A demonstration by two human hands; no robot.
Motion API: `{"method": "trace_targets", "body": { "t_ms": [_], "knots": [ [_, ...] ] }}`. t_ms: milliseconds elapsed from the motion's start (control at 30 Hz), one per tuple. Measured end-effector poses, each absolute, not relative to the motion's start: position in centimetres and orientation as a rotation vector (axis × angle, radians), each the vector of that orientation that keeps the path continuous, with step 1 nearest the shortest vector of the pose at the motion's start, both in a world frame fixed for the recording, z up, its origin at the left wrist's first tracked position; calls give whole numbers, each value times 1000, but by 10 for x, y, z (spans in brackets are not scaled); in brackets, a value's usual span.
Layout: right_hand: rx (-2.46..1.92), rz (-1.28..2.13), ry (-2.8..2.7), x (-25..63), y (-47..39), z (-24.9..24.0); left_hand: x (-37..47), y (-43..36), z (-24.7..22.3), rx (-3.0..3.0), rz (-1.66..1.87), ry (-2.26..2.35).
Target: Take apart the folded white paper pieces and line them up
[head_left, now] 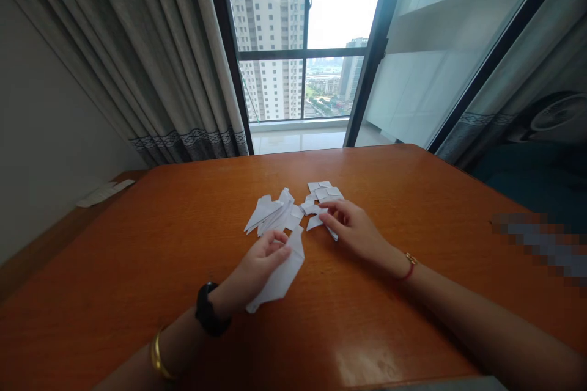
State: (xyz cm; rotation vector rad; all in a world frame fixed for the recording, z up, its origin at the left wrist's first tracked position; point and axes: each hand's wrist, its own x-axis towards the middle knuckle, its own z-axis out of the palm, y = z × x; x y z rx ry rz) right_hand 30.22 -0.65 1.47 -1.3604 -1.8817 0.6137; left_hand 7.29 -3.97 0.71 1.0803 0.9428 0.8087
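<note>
The person sat at a glossy orange-brown wooden table [174, 256] facing a tall window. The left hand [257, 269], fingers curled inward, gripped a folded white paper sheet [282, 275] that lay partly on the table surface, its long edge running from near the wrist up toward the fingertips. That wrist carried a black watch [210, 316], and a gold bangle [158, 354] sat further up the forearm. The right hand [355, 229] rested on the table with fingers bent and pinched a small white paper scrap [321, 220] at the near edge of a loose cluster of small white folded paper pieces [323, 194]. A red cord bracelet with a gold bead [409, 266] circled the right wrist. Just left of that cluster, and just beyond the left hand, lay a fanned pile of white folded paper shapes [273, 212]. No writing, label or brand could be read on any of the papers. At the far left, on a lower wooden ledge beside the table, lay a flat white paper slip [104, 193]. Grey pleated curtains with a dark patterned band [174, 73] hung left of the window, and a white fan [557, 113] stood at the right behind the glass door.
</note>
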Motion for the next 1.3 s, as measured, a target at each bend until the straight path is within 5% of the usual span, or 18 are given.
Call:
{"method": "trace_targets", "body": {
  "t_ms": [167, 367, 500, 600, 833, 1067, 1300],
  "knots": [
    [-1191, 1589, -1672, 278, -41, 23, 73, -51, 10, 1214, 716, 803],
    [-1083, 1545, -1084, 287, -33, 18, 66, -44, 15, 683, 863, 433],
    [-1094, 1629, -1245, 283, -35, 15, 70, -47, 6, 740, 794, 613],
    [-1185, 1386, -1478, 287, -28, 12, 75, -53, 3, 721, 738, 796],
    [-1544, 144, -2108, 328, 20, -7, 80, -55, 10, 672, 736, 847],
    [-1576, 84, -2200, 324, 17, -6, 83, -55, 8, 724, 820, 899],
    [-1441, 563, -1713, 325, 14, -1, 83, -51, 7, 678, 911, 903]
  ]
}}
